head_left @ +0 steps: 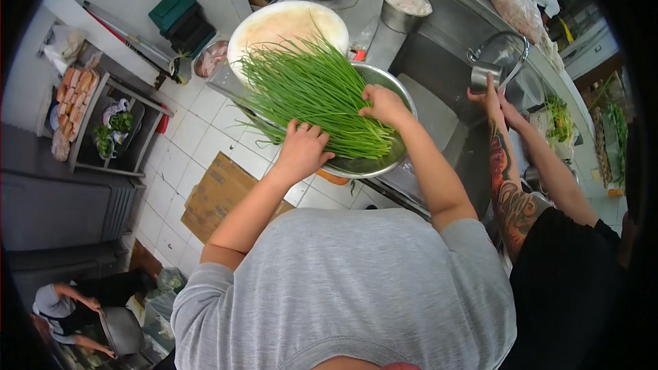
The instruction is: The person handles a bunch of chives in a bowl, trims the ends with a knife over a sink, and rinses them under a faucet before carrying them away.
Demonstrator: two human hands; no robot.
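A large bunch of long green chives (308,92) lies across a round metal bowl (406,92), its leafy tips spreading left over the edge of a round white chopping board (288,19). My left hand (303,151) has its fingers curled over the near side of the bunch, with a ring on one finger. At the paler stem end, my right hand (385,105) is closed on some of the chives. The undersides of both hands are hidden in the greens.
Right of the bowl is a steel sink (439,62), where another person's tattooed arm (510,185) reaches in with a metal cup (485,77). Metal pots (406,10) stand behind. Flattened cardboard (223,195) lies on the floor. Another person (72,308) holds a large pan lower left.
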